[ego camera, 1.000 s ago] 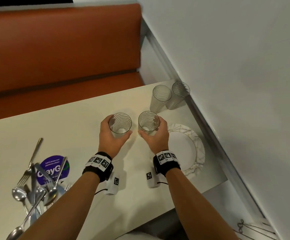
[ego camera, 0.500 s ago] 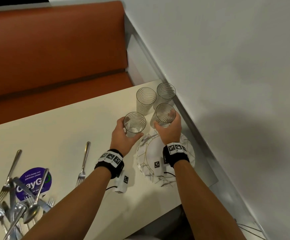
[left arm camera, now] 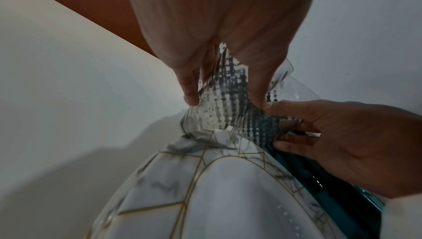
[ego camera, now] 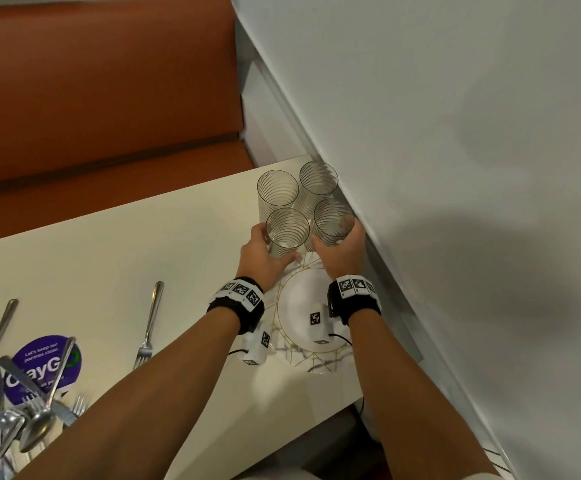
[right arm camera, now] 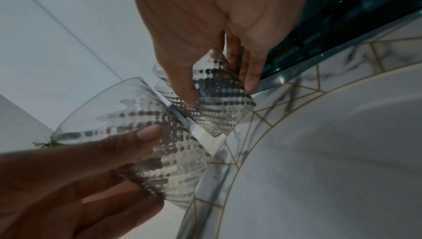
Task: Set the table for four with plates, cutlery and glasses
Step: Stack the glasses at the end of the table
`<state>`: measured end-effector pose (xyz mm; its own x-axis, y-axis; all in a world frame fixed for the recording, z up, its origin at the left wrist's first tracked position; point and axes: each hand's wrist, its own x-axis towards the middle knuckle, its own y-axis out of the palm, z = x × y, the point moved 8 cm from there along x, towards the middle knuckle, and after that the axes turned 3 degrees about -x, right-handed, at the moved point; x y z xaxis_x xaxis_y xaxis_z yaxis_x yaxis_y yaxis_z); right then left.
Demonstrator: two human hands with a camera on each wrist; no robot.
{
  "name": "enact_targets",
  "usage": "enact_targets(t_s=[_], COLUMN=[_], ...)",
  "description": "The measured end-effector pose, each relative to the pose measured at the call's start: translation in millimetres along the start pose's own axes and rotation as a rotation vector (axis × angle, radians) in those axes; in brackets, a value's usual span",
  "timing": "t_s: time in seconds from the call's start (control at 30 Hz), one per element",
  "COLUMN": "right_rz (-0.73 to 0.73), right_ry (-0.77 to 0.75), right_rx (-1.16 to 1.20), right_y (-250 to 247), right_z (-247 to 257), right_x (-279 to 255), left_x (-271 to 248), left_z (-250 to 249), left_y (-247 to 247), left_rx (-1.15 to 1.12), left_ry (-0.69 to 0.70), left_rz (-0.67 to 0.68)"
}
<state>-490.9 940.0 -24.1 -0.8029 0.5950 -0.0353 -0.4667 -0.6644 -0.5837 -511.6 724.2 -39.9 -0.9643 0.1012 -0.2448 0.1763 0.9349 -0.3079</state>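
Tabletop [ego camera: 115,258]: gripped glasses [ego camera: 287,232] upright (seemingly), mouths upward.

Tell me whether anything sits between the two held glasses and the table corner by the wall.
Yes. Two standing glasses fill that corner, directly beyond the glass in the left hand and the one in the right hand. The plate lies nearer, under the wrists.
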Motion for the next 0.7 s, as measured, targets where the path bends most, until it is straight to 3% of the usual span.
enact_targets(t_s=[0.23, 0.37, 0.53, 0.57, 0.7], right_rz=[0.074, 0.016, -0.161, -0.165, -0.138], right_ry=[0.05, 0.067, 0.051, 0.01, -0.119], right_rx=[0.031, 0.017, -0.11, -0.121, -0.143], right_y=[2, -2, -17, -2, 14], right_z=[-6, -14, -8, 4, 27], right_x=[-3, -16, -60, -88, -116], left_x=[6, -10, -41, -60, -87], left_z=[-3, 8, 29, 45, 60], left_y=[13, -1, -46, -80, -128], left_rx=[0.063, 0.142, 0.09, 0.066, 0.031], left_ry=[0.027, -0.037, -0.055, -0.068, -0.061], left_rz=[0.11, 0.155, 0.088, 0.063, -0.001])
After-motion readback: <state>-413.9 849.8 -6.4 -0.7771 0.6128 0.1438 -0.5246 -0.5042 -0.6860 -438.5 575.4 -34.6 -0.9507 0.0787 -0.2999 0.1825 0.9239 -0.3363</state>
